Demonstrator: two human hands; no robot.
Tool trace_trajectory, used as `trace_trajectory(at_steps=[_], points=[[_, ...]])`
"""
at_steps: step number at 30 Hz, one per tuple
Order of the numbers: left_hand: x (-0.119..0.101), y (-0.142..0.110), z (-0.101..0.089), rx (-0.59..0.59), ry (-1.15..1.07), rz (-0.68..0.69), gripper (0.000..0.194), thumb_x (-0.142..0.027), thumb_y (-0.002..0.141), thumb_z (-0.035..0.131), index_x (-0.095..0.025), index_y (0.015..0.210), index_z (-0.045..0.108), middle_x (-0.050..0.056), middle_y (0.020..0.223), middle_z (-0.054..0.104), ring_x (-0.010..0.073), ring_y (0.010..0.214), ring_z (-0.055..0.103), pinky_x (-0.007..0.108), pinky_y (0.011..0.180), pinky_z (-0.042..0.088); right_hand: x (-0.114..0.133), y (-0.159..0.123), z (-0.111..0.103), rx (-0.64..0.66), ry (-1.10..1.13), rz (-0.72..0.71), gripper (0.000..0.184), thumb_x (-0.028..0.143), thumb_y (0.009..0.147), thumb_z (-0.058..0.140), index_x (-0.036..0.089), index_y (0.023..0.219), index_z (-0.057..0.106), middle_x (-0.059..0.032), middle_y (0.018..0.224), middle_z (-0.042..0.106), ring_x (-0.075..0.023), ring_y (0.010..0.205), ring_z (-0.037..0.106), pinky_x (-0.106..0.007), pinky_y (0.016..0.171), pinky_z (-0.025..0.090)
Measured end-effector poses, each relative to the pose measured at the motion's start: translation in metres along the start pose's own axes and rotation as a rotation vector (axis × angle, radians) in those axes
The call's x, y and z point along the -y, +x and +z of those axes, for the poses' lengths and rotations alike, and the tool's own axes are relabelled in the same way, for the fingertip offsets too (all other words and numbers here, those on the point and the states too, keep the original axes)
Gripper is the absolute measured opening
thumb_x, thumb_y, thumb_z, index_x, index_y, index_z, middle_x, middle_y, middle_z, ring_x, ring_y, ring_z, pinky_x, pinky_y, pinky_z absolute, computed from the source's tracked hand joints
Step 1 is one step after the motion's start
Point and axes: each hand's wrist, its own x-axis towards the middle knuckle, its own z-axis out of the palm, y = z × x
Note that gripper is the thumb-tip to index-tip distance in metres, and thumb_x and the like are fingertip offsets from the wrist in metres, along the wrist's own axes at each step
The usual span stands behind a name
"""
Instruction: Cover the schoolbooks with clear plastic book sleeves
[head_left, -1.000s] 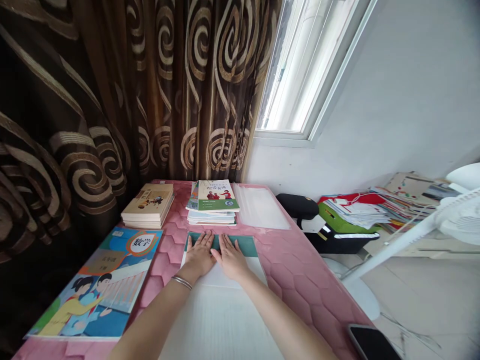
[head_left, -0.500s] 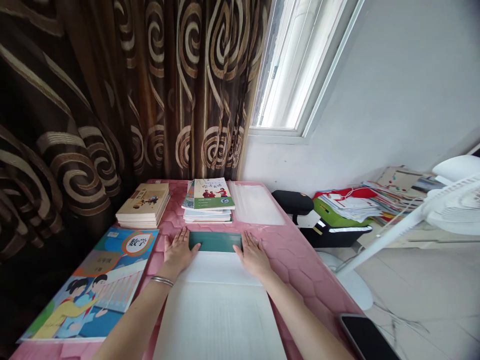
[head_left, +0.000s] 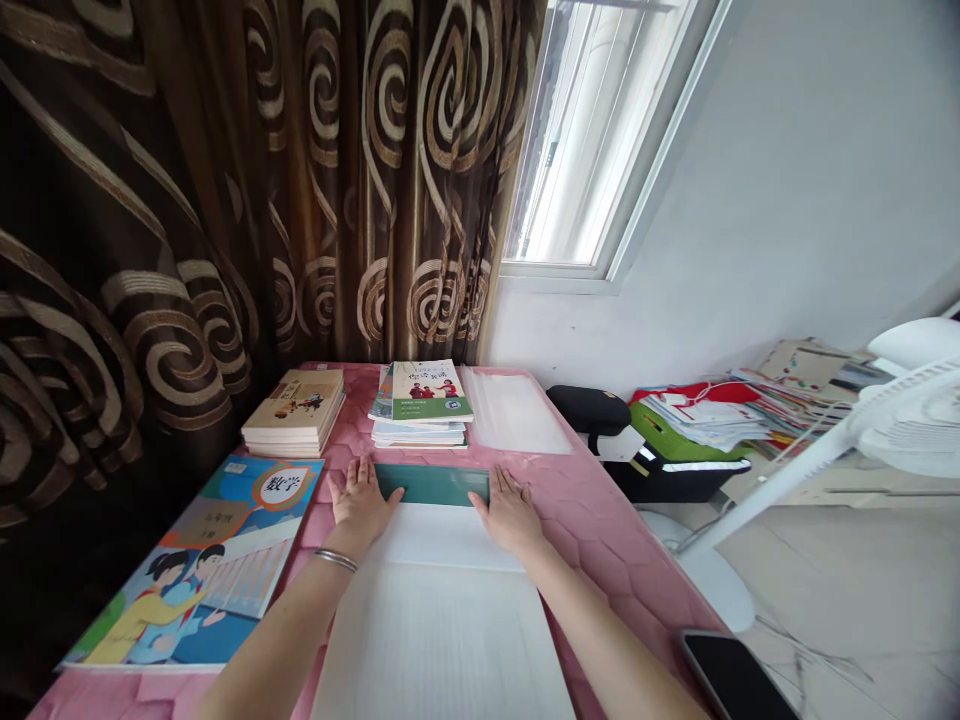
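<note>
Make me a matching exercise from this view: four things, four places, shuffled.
1. left hand
2. right hand
3. phone
4. white fan

A. standing on the floor
B. at the green strip's right end
C. near the right edge of the pink cover
D. at the green strip's left end

Pairs: 1-D, 2-B, 3-C, 4-A

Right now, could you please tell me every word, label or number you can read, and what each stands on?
"数学": blue book, in its white oval.
Its corner label and lower lettering: too small or blurred.
White-and-green book: title and small print too blurred.
Tan books: cover writing too small.
Green band above the white sheet: no readable text.
</note>
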Motion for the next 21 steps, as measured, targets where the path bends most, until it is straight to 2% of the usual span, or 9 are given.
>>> trace_trajectory(at_steps=[2,4,7,10,13,15,17,19,21], points=[[-0.007,-0.018,-0.002,-0.024,0.037,0.004,0.064,-0.042,0.09,0.033,-0.007,0.145,0.035,0.018,0.156,0.02,0.0351,0.143,0.019,0.065,0.112,0.007,0.001,0.0,-0.001,0.004,-0.011,-0.005,0.071,0.049,0.097,0.022,-0.001,0.148,0.022,-0.0195,0.154,0.022,-0.0279,0.144,0.019,-0.048,0.114,0.014],[-0.012,-0.04,-0.002,-0.033,0.036,0.102,0.059,-0.036,0.089,0.038,-0.007,0.141,0.042,0.018,0.154,0.025,0.0338,0.142,0.024,0.062,0.114,0.009,0.003,-0.001,-0.003,0.011,-0.035,-0.009,0.071,0.048,0.097,0.021,-0.001,0.148,0.022,-0.02,0.154,0.021,-0.0278,0.144,0.018,-0.049,0.114,0.013],[-0.014,-0.067,0.001,0.017,-0.032,0.151,0.058,-0.037,0.091,0.037,-0.009,0.142,0.041,0.016,0.152,0.032,0.0296,0.139,0.033,0.054,0.114,0.024,0.005,-0.001,-0.008,0.054,-0.078,-0.002,0.069,0.047,0.097,0.022,0.0,0.148,0.022,-0.0201,0.155,0.02,-0.0289,0.144,0.017,-0.054,0.113,0.014],[-0.01,-0.08,0.007,-0.059,-0.084,0.175,0.056,-0.04,0.094,0.032,-0.012,0.142,0.041,0.012,0.152,0.032,0.0249,0.139,0.034,0.046,0.114,0.028,0.008,0.001,-0.015,0.106,-0.108,0.019,0.066,0.046,0.097,0.023,0.003,0.148,0.024,-0.0201,0.155,0.021,-0.0319,0.145,0.013,-0.062,0.11,0.013],[-0.007,-0.08,0.011,-0.102,-0.11,0.171,0.054,-0.041,0.095,0.032,-0.014,0.141,0.044,0.012,0.151,0.035,0.0253,0.139,0.035,0.046,0.114,0.028,0.018,0.004,-0.021,0.075,-0.124,-0.028,0.061,0.041,0.096,0.031,0.005,0.146,0.032,-0.0212,0.152,0.03,-0.0355,0.143,0.013,-0.065,0.108,0.01],[-0.006,-0.079,0.012,-0.113,-0.135,0.172,0.054,-0.04,0.094,0.034,-0.015,0.14,0.045,0.012,0.15,0.037,0.0267,0.138,0.036,0.047,0.114,0.029,0.033,0.009,-0.024,0.023,-0.096,-0.105,0.056,0.039,0.095,0.039,0.007,0.141,0.042,-0.0219,0.147,0.038,-0.0368,0.14,0.022,-0.061,0.108,0.014],[-0.007,-0.079,0.013,-0.121,-0.166,0.176,0.054,-0.04,0.094,0.034,-0.014,0.14,0.046,0.012,0.149,0.039,0.0278,0.137,0.037,0.048,0.113,0.03,0.054,0.017,-0.026,-0.031,-0.003,-0.193,0.048,0.04,0.093,0.046,0.009,0.128,0.057,-0.0216,0.138,0.049,-0.0354,0.133,0.034,-0.052,0.108,0.022],[-0.007,-0.079,0.014,-0.121,-0.188,0.176,0.055,-0.041,0.094,0.033,-0.014,0.14,0.046,0.012,0.149,0.038,0.0282,0.138,0.036,0.049,0.113,0.029,0.08,0.028,-0.026,-0.066,0.112,-0.266,0.038,0.04,0.091,0.05,0.012,0.11,0.067,-0.0187,0.126,0.059,-0.0305,0.125,0.044,-0.041,0.105,0.029],[-0.006,-0.078,0.016,-0.111,-0.2,0.173,0.056,-0.043,0.094,0.03,-0.015,0.14,0.045,0.012,0.15,0.037,0.028,0.138,0.035,0.049,0.113,0.028,0.105,0.042,-0.024,-0.055,0.181,-0.313,0.032,0.04,0.091,0.052,0.015,0.098,0.07,-0.0132,0.114,0.066,-0.0237,0.114,0.053,-0.03,0.097,0.035]])
